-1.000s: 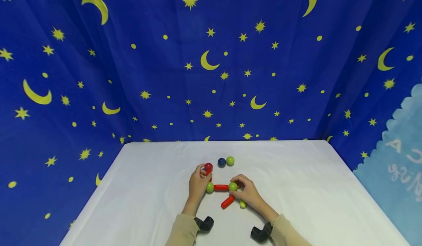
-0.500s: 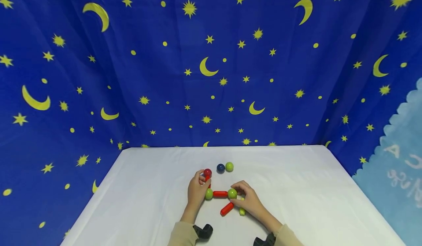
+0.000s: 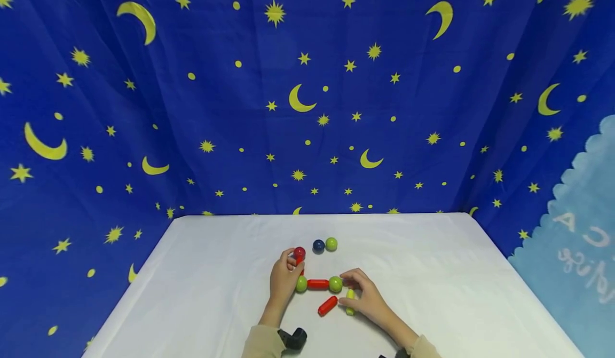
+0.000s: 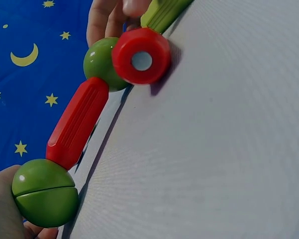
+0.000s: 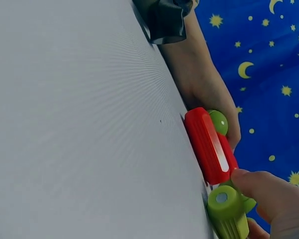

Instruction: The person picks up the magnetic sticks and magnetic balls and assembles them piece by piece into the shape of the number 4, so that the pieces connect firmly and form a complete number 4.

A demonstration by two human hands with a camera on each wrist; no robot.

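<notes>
My left hand [image 3: 283,280] grips a red rod [image 3: 300,260] between a red ball [image 3: 299,252] and a green ball [image 3: 301,284]. From that green ball a red rod [image 3: 317,284] runs right to a second green ball [image 3: 335,284]. My right hand [image 3: 367,296] is beside this second ball, thumb and fingers apart, the thumb over a lime rod [image 3: 350,310]; whether it touches the rod I cannot tell. A loose red rod [image 3: 328,305] lies left of the thumb. In the right wrist view the thumb [image 5: 263,191] is near the red rods, above the lime rod [image 5: 226,209].
Behind the joined pieces, a dark blue ball [image 3: 318,246] and a green ball [image 3: 331,244] stand side by side on the white table [image 3: 216,272]. Blue curtains [image 3: 240,107] with yellow moons and stars surround the table's back and sides. Black devices are strapped at both wrists.
My right hand has let go of the right green ball and shifted slightly toward me, its thumb now over the lime rod. My left hand keeps its grip. The head view has tilted slightly upward.
</notes>
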